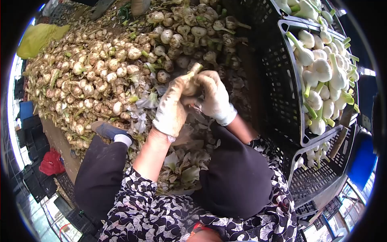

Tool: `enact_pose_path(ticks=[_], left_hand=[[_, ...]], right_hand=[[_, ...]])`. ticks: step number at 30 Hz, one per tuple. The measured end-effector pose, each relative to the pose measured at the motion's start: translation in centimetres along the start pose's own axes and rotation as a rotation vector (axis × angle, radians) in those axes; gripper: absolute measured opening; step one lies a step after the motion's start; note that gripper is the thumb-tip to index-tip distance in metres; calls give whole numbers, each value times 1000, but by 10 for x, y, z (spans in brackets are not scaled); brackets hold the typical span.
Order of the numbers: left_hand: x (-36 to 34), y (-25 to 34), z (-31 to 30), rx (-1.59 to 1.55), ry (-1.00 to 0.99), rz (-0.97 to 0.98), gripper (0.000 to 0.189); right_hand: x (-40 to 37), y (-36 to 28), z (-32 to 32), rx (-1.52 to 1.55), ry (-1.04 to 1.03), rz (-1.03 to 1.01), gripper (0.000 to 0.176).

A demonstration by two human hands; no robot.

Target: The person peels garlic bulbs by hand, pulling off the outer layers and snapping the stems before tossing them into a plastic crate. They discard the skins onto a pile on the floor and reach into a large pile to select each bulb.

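My left hand (172, 105), in a soiled white work glove, is closed around a garlic bulb whose cut stem (195, 69) sticks up between my hands. My right hand (215, 97), gloved too, is curled against the same bulb from the other side, its fingers pressed on the skin. Most of the bulb is covered by the gloves. Something small and blurred shows below the right fingers; I cannot make out what it is. Beneath my hands lie loose papery garlic skins (141, 117).
A large heap of unpeeled garlic (88, 86) spreads ahead and left. At the right, a black plastic crate (284, 72) holds cleaned white garlic (322, 70), stacked over another crate (308, 185). A yellow sack (38, 40) lies far left, a red bag (51, 162) nearer. My shoe (108, 130) rests against the heap.
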State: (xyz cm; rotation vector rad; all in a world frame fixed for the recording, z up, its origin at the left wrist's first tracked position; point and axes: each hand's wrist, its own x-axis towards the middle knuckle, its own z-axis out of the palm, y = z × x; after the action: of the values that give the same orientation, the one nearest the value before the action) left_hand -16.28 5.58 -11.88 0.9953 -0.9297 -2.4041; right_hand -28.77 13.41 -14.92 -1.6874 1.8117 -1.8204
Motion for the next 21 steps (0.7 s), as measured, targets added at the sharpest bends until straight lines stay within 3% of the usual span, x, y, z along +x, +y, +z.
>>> enact_pose_path(ticks=[1,3,5,7,9,10,11,13,16,21], left_hand=[[1,1,-7,-19,25,55,40],[-6,8,-6,-192,44,70,37],[-11,8,-10,31,36,194,44],[-17,10,-6,200,95,230,50],[-16,6,-4,509,112,492,56],[-14,2,-5,506,111,485,56],[-11,-2,-10,616,64,557,61],[-6,-7,-19,841,-37,705,70],[-7,-7,-20,884,-21,673,75],[-11,-6,-19,878,-13,615,74]], right_hand=[[4,-2,-6,69,-108,-49,61],[3,-1,-9,136,-207,38,55],[0,-13,-12,668,-25,798,45],[5,-5,-13,1051,124,1085,34],[5,-6,-8,1163,-7,1167,34],[3,-12,-8,1077,-119,1058,32],[7,-14,-5,1055,-128,1158,32],[8,-10,1,1024,-65,1114,36],[11,-15,0,781,-72,1045,38],[4,-12,-5,824,-74,992,36]])
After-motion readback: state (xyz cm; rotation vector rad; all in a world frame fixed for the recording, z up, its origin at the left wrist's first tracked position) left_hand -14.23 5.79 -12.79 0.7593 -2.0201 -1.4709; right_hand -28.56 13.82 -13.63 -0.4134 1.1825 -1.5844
